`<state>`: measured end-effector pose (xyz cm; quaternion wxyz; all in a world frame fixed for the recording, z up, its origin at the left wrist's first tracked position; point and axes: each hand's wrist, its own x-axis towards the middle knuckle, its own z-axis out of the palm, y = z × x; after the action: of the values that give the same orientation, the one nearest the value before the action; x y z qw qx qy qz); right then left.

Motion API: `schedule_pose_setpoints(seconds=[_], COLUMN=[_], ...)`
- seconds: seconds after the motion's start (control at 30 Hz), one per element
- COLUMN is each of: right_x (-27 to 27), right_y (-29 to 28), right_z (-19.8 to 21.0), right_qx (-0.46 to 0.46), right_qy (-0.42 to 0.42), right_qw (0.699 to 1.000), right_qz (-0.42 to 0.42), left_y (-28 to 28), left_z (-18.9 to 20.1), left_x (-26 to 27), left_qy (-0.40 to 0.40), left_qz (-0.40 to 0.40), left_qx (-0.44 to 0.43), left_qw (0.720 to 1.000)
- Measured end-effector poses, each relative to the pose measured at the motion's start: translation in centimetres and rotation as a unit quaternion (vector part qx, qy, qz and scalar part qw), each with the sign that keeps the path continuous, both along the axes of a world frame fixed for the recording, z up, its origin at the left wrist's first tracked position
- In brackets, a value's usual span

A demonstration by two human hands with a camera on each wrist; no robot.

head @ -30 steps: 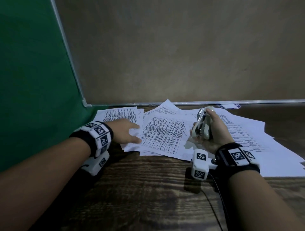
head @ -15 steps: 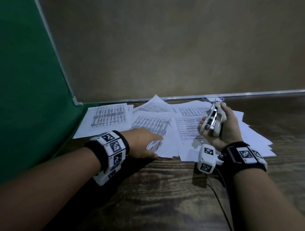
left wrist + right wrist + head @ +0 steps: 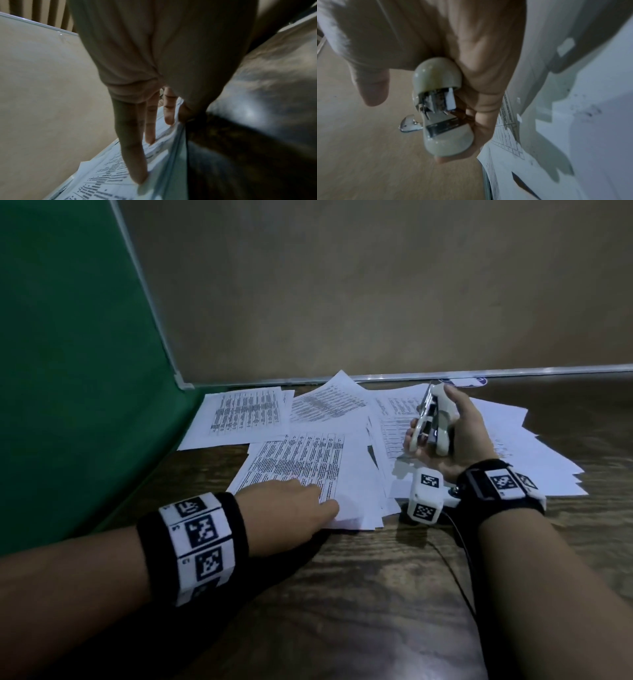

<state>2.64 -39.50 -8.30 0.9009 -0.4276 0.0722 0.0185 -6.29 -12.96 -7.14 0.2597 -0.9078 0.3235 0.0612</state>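
Observation:
A stack of printed sheets (image 3: 308,467) lies on the dark wooden table (image 3: 342,604), nearer to me than the other papers. My left hand (image 3: 301,501) rests on its near corner with straight fingers (image 3: 135,155) pressing on the top sheet (image 3: 106,180). The thumb lies along the stack's near edge. To the right, my right hand (image 3: 459,433) grips a cream stapler (image 3: 433,422) upright above the papers. In the right wrist view the stapler (image 3: 440,108) shows its metal inside, its arms standing slightly apart, with fingers curled round it.
More printed sheets (image 3: 239,412) are spread at the back left and under the right hand (image 3: 534,460). A green panel (image 3: 68,371) closes the left side and a beige board (image 3: 376,285) the back. A thin cable (image 3: 459,559) runs from my right wrist.
My left hand has slid a stack of sheets toward me and to the right, away from the back-left pile. My right hand still holds the stapler in about the same place.

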Motion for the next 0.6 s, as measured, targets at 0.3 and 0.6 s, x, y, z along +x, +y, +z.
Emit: schedule_pose_setpoints(seconds=[0.3, 0.6], right_x=[0.4, -1.7], right_y=[1.2, 7.9], right_z=[0.2, 1.4], right_qx=[-0.063, -0.212], right_qy=[-0.033, -0.06], right_qw=[0.997, 0.962], right_qz=[0.039, 0.161], left_y=[8.2, 9.7], left_z=[1.1, -0.6], left_x=[-5.7, -11.2], left_qy=[0.056, 0.065], left_qz=[0.055, 0.096], left_qx=[-0.172, -0.069], left_qw=[0.982, 0.991])
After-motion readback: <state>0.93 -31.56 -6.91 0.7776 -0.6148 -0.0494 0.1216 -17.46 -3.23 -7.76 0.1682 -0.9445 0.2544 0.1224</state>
